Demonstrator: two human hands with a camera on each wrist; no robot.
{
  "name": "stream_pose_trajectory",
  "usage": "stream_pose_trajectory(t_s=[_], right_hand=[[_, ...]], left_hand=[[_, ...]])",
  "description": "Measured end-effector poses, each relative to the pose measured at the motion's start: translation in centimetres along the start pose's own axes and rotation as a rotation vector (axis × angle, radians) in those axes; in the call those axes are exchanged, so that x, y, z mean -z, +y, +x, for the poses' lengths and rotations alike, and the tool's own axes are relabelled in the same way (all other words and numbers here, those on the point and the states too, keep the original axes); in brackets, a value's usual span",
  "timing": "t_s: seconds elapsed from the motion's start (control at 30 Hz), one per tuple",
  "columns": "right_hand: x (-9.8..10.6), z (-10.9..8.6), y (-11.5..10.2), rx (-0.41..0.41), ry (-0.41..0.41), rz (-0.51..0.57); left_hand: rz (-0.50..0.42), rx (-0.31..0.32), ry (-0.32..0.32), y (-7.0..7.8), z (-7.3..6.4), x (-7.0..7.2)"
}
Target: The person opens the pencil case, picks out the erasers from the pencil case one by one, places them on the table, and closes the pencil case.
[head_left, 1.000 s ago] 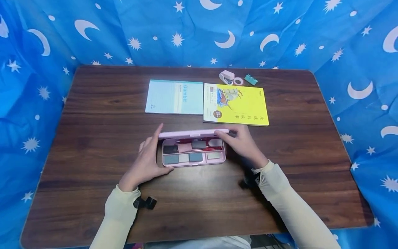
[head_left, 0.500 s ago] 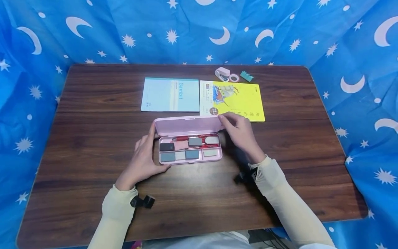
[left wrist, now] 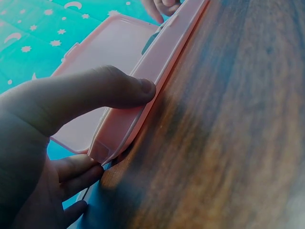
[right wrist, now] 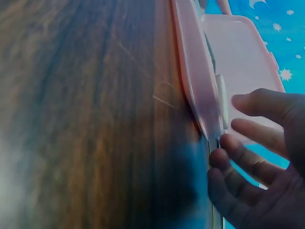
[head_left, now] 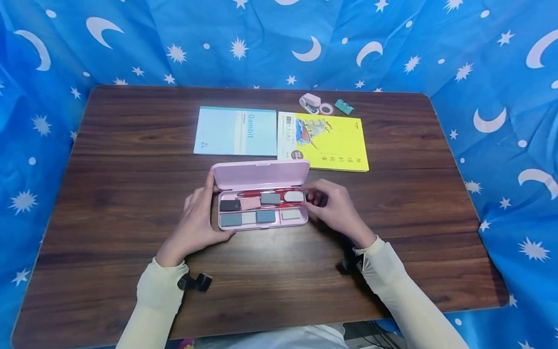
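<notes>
while the pink pencil case (head_left: pixel 261 175) is resting, lid raised, near the middle of the counter (head_left: pixel 131 203), the left hand (head_left: pixel 193 223) is gripping its nine o'clock end between thumb and fingers. the right hand (head_left: pixel 334 206) is standing at three o'clock, its fingers loosely bent and parted, beside the white eraser (head_left: pixel 294 196) inside. a blue notebook (head_left: pixel 222 131) is lying beyond the case at eleven o'clock.

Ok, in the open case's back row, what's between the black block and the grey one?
A pink block sits between the black block and the grey block in the case, as the head view shows.
</notes>
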State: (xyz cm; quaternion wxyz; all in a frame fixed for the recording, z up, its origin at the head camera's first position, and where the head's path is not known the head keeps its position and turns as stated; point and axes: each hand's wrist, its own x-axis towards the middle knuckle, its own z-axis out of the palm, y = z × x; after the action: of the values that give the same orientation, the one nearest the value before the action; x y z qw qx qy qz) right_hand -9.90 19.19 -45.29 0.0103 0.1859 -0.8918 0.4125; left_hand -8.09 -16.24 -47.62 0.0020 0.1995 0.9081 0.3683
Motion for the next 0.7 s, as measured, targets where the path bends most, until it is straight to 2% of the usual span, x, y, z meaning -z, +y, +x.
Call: stream_pose_trajectory(t_s=[0.2, 0.33, 0.53, 0.7], right_hand=[[-0.7, 0.6, -0.1, -0.03, -0.032, -0.12], [-0.4, 0.6, -0.2, -0.029, -0.014, -0.142], [1.4, -0.1, -0.2, -0.018, 0.063, -0.091], [3.5, -1.2, 1.1, -0.032, 0.141, -0.089]], left_hand=[[0.005, 0.004, -0.006, -0.2, -0.1, -0.1], [0.008, -0.001, -0.01, -0.1, -0.1, -0.3], [-0.008, 0.0, -0.005, 0.0, -0.1, -0.3], [-0.005, 0.008, -0.002, 0.0, 0.0, -0.2]])
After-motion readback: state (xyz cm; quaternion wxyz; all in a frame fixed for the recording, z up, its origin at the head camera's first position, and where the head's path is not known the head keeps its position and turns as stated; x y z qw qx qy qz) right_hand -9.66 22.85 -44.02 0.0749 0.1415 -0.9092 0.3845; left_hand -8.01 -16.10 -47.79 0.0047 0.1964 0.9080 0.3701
